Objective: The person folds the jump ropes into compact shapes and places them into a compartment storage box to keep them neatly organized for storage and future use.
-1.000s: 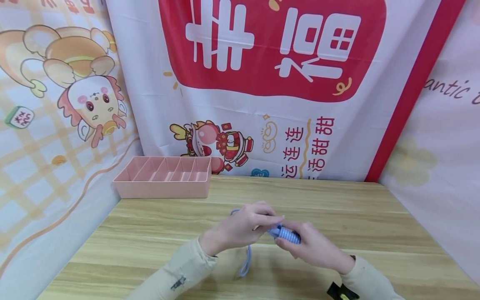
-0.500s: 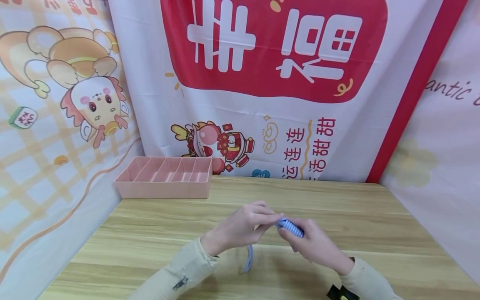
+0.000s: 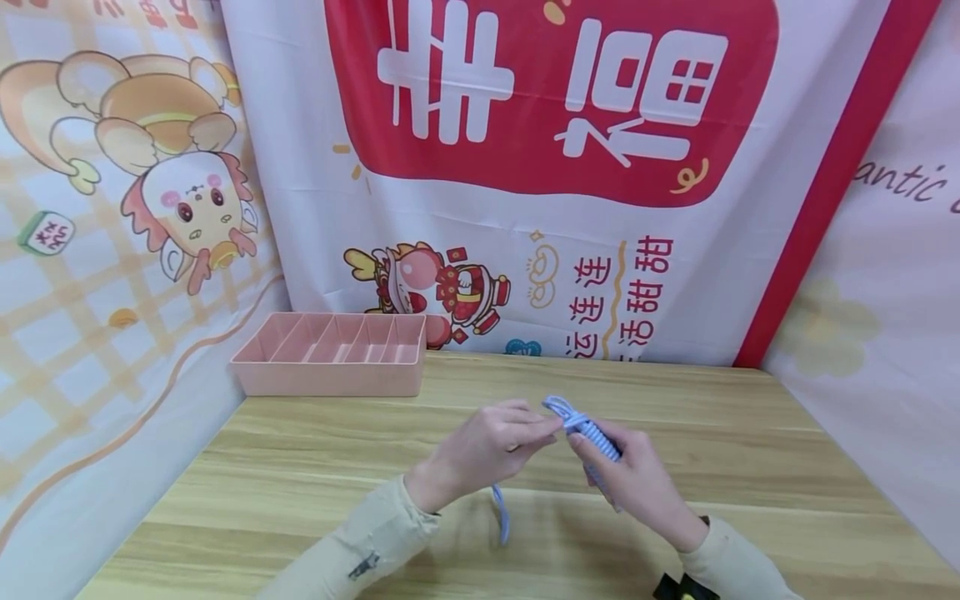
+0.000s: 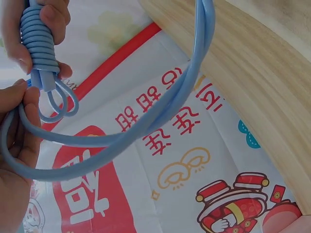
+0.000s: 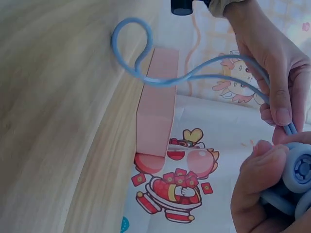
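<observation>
A light blue jump rope is wound into a tight coil [image 3: 600,437], with small loops [image 3: 557,406] sticking out at its far end. My right hand [image 3: 637,475] grips this coil, thumb along its side. The round capped end [image 5: 302,167] of a handle shows by the right thumb in the right wrist view. Close beside the coil's looped end, my left hand [image 3: 491,442] pinches the doubled free length of rope [image 4: 131,136] between thumb and fingers. That length hangs below the left hand and finishes in a loose loop [image 5: 114,41].
A pink divided box [image 3: 322,379] stands at the back left of the wooden table [image 3: 360,442]. Printed cloths [image 3: 480,208] hang behind and at both sides. A black device with a strap [image 3: 686,586] sits by the right sleeve.
The right hand has moved slightly right and turned the coil so it tilts more steeply, and its small loops now show. The left hand stays nearly in place, still pinching the rope.
</observation>
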### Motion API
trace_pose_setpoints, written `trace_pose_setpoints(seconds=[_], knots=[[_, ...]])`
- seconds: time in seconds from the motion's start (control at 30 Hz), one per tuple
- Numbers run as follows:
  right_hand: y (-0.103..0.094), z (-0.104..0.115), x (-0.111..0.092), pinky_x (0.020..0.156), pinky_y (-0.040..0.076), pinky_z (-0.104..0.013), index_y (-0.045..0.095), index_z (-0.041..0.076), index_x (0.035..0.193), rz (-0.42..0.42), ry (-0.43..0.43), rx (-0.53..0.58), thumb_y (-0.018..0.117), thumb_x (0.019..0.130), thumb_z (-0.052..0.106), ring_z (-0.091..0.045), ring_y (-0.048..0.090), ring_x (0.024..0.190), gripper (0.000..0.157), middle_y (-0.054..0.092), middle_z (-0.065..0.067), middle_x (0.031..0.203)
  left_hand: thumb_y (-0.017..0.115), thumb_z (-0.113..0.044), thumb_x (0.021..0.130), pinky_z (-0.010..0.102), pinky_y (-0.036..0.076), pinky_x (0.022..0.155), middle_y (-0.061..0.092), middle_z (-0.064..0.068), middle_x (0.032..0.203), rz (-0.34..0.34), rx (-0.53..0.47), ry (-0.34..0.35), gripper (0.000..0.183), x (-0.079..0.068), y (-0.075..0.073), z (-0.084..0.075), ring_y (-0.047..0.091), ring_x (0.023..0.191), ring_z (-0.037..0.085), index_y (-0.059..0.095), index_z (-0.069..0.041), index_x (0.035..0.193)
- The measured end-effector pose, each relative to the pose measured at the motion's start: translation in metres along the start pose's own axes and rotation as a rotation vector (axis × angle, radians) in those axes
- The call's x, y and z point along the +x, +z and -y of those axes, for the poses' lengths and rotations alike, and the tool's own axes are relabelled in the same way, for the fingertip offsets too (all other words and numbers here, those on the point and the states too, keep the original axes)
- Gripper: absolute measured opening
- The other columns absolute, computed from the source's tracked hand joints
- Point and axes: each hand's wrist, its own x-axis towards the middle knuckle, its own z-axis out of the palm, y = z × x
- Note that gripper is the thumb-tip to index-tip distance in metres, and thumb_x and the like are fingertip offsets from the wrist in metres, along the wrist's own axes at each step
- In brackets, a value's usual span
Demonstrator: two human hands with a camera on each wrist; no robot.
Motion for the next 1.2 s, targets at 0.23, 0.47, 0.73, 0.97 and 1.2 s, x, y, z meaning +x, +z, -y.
trace_pose_setpoints(seconds=[0.23,0.47,0.73,0.97,1.2], knots=[[-0.0012,0.0033,0.0021,0.031,0.041,-0.032,0.067,0.005,0.098,-0.056,0.037,0.12,0.062,0.099,0.03,-0.018,0.047,0.041,0.026,0.058,-0.015,0.064,0.077,0.007,0.081,0.007,0.046,0.071,0.071,0.007,0.093,-0.015,-0.03,-0.057,0.031,-0.0026,-0.0002,0.0016,0.063,0.078,0.006,0.072,0.003,0.111],[-0.0015,0.0044,0.0015,0.034,0.044,-0.034,0.066,0.003,0.098,-0.066,0.072,0.171,0.062,0.099,0.03,-0.02,0.05,0.043,0.028,0.058,-0.018,0.066,0.075,0.003,0.084,0.007,0.043,0.058,0.067,0.003,0.09,-0.021,-0.18,-0.16,0.027,-0.0047,0.0015,0.0028,0.052,0.07,0.001,0.074,-0.001,0.111],[-0.0024,0.0067,-0.0008,0.033,0.043,-0.036,0.065,0.0,0.102,-0.048,-0.037,0.206,0.057,0.102,0.019,-0.022,0.049,0.042,0.021,0.058,-0.018,0.066,0.071,-0.002,0.09,0.021,0.041,0.05,0.069,0.001,0.091,-0.032,-0.488,-0.355,0.021,-0.0034,-0.0005,0.0004,0.049,0.068,0.005,0.074,-0.001,0.11],[-0.0036,0.0073,-0.003,0.033,0.044,-0.036,0.065,0.0,0.111,-0.032,-0.147,0.206,0.055,0.102,0.01,-0.023,0.051,0.044,0.017,0.059,-0.016,0.069,0.069,0.004,0.09,0.027,0.053,0.057,0.067,0.001,0.087,0.032,-0.823,-0.579,0.023,-0.0026,-0.0029,-0.0007,0.066,0.068,0.02,0.072,0.001,0.112],[-0.0052,0.0046,-0.003,0.033,0.043,-0.036,0.063,-0.003,0.113,-0.01,-0.159,0.228,0.052,0.103,0.009,-0.023,0.049,0.043,0.019,0.058,-0.017,0.068,0.067,-0.005,0.094,0.024,0.049,0.053,0.064,0.011,0.083,0.067,-0.903,-0.7,0.023,-0.0036,-0.0048,-0.0031,0.065,0.062,0.023,0.072,-0.001,0.115]])
